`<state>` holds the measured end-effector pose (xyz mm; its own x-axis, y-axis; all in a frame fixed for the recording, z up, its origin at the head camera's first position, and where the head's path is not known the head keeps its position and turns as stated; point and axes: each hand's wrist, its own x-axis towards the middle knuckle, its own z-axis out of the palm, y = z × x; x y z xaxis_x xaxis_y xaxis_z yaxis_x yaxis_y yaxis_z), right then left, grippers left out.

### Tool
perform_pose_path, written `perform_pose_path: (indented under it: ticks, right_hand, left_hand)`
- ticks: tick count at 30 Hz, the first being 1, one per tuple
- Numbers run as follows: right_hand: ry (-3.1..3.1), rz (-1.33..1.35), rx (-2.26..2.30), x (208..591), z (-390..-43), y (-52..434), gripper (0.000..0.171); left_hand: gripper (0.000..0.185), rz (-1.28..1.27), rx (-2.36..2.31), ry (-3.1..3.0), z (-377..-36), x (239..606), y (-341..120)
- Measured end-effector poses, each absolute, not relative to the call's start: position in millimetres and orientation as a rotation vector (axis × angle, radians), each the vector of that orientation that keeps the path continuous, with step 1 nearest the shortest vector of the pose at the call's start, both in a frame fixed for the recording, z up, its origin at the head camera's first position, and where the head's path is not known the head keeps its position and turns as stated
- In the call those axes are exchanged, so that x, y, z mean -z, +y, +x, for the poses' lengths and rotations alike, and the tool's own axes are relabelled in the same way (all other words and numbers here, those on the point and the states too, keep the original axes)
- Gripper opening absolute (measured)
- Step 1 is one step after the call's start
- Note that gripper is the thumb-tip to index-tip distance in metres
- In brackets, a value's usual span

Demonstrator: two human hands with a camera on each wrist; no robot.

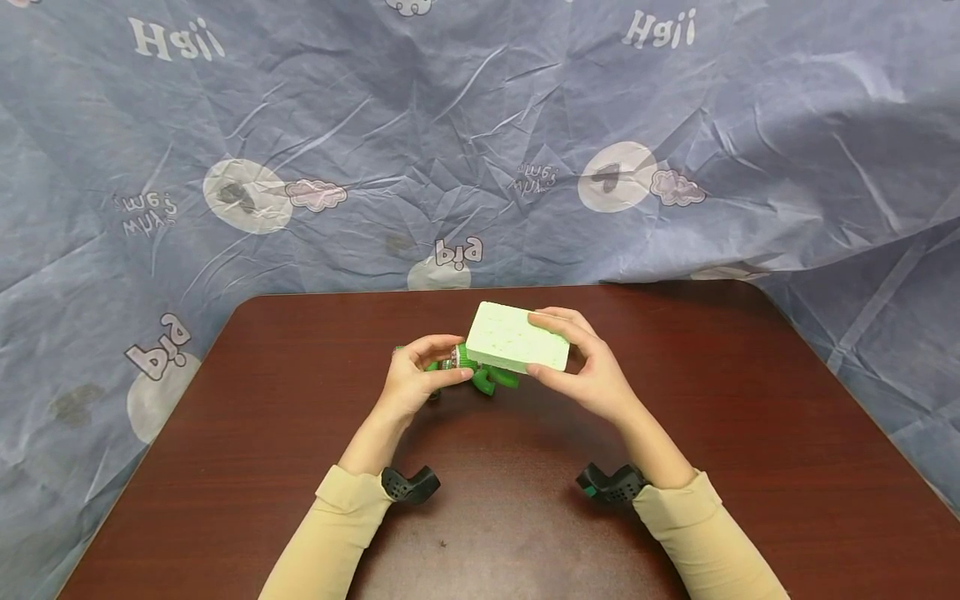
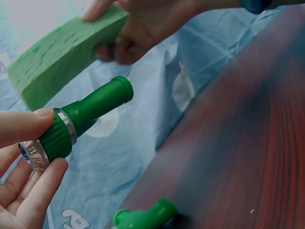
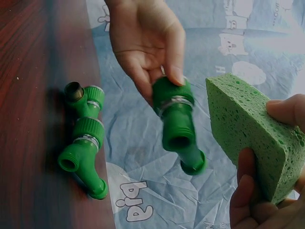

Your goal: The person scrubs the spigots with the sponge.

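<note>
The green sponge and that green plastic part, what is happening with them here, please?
A person sits at a dark wooden table. The right hand grips a green sponge held above the table, and the left hand pinches a green hose fitting with a metal ring beside it. Sponge and fitting are close but not touching. A second green fitting lies on the table below.

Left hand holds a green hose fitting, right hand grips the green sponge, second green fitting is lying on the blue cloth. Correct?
Not quite. The second green fitting lies on the dark wooden table, as the right wrist view shows. The rest holds: the left hand holds a green hose fitting and the right hand grips the green sponge.
</note>
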<state>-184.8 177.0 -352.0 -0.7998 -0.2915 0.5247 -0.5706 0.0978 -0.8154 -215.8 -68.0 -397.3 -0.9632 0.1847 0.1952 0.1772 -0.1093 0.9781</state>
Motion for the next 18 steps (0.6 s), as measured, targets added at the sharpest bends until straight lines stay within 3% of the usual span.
perform_pose_path:
  ticks: [13, 18]
  right_hand:
    - [-2.197, 0.862, -1.659, 357, -186, 175, 0.060]
    - [-2.169, 0.754, -1.504, 339, -177, 175, 0.055]
  left_hand:
    - [0.044, 0.486, -2.383, 1.994, -207, 390, -58]
    - [0.045, 0.465, -2.417, 2.017, -209, 389, -62]
